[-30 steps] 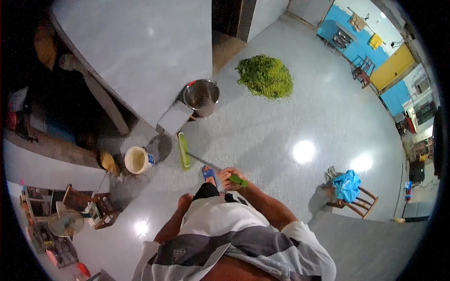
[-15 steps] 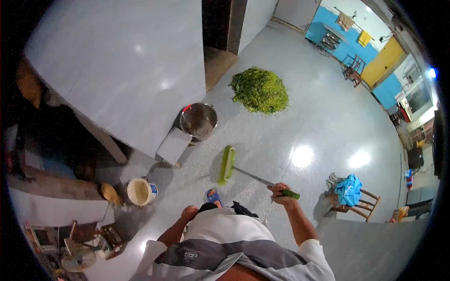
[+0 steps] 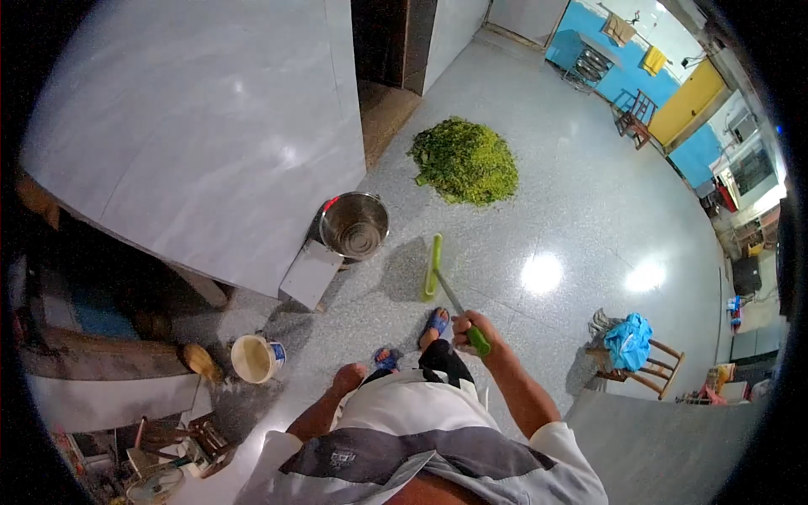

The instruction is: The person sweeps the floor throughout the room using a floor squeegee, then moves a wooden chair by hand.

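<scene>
My right hand (image 3: 473,332) is wrapped round the handle of a broom (image 3: 433,268) with a long green head, a grey shaft and a green grip end. The broom head stands ahead of my feet, seemingly just off the floor above its shadow. My left hand (image 3: 349,377) hangs beside my waist, curled closed, with nothing visible in it. Farther forward lies a heap of chopped green leaves (image 3: 465,162) on the speckled grey floor. One sandalled foot (image 3: 436,324) is set ahead of the other.
A metal bucket (image 3: 354,225) stands by the wall corner, against a pale block (image 3: 311,273). Left of me is a white plastic bucket (image 3: 257,358). To the right, a wooden chair (image 3: 661,366) carries a blue bag (image 3: 629,341). Another chair (image 3: 637,119) stands at the far wall.
My right hand has drawn left and inward. The broom head has lifted, turned and moved forward and right. One foot has stepped forward into view.
</scene>
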{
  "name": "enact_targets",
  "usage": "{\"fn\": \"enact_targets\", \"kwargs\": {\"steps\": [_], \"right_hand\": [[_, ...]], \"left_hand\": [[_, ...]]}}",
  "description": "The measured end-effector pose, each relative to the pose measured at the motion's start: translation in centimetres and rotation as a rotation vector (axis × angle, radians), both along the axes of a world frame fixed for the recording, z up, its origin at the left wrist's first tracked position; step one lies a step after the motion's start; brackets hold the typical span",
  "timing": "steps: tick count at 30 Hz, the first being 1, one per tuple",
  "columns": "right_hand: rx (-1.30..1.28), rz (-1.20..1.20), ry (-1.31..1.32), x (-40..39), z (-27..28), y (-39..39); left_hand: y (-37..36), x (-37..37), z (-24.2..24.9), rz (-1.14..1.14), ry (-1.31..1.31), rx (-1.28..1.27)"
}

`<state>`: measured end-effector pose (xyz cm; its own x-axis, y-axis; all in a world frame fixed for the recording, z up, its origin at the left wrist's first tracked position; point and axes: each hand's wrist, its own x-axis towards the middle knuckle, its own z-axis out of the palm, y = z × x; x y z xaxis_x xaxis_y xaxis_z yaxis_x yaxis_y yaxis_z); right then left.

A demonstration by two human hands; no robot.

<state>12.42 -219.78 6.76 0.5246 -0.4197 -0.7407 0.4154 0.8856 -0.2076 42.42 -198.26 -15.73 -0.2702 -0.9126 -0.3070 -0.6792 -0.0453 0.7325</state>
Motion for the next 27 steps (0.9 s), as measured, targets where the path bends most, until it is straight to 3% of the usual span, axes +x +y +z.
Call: {"fn": "enact_targets", "kwargs": {"steps": [2, 3, 5, 7, 8, 10, 12, 13, 14, 15, 17, 19, 21, 23, 25, 27], "right_hand": [[-0.029, 0.062, -0.073, 0.0, -1.4, -3.1], [-0.061, 0.121, -0.148, -0.1, -2.3, -4.8], [-0.056, 0.143, -0.242, 0.5, -4.0, -8.8], [0.212, 0.080, -0.391, 1.9, -5.2, -13.5], [0.213, 0.091, -0.397, 2.0, -7.2, -16.5], [0.376, 0.270, -0.698, 1.2, -11.4, -23.0], [0.486, 0.094, -0.387, 1.1, -6.9, -28.1], [0.346, 0.079, -0.471, 0.3, -7.5, -30.4], [0.372, 0.091, -0.462, -0.1, -6.5, -32.9], [0.427, 0.131, -0.560, -1.2, -10.3, -37.0], [0.492, 0.120, -0.658, -0.6, -8.1, -40.4], [0.426, -0.030, -0.201, -0.1, -8.6, -44.2], [0.317, -0.035, -0.148, 1.6, -5.7, -42.7], [0.194, -0.045, -0.099, 3.6, -4.3, -41.6], [-0.022, 0.238, -0.039, 4.2, -4.8, -39.8], [-0.142, 0.313, 0.009, 4.4, -2.8, -37.8]], "left_hand": [[0.1, -1.1, 2.8, 0.224, -0.183, 0.182], [0.0, -1.1, 3.2, 0.233, -0.182, 0.182], [0.4, -0.7, 3.6, -0.066, -0.387, -0.017], [-0.1, -0.9, 3.9, -0.081, -0.467, 0.065], [-0.2, -1.1, 4.0, -0.105, -0.538, 0.149], [0.4, -1.6, 1.5, 0.040, -0.489, 0.115], [-0.6, -2.1, -0.5, 0.178, -0.440, 0.081], [-1.4, -2.8, -1.0, 0.258, -0.412, 0.156], [-2.3, -3.6, -1.1, 0.339, -0.383, 0.228], [-3.6, -4.4, -0.6, 0.348, -0.389, 0.229], [-6.6, -6.4, 1.1, 0.504, -0.174, 0.238], [-9.1, -7.9, 2.3, 0.566, -0.076, 0.204], [-10.2, -8.8, 3.0, 0.622, 0.021, 0.170], [-11.7, -9.1, 3.2, 0.585, -0.095, 0.183], [-13.4, -9.8, 5.3, 0.640, -0.145, 0.328], [-14.2, -10.1, 5.7, 0.686, -0.196, 0.470]]}}
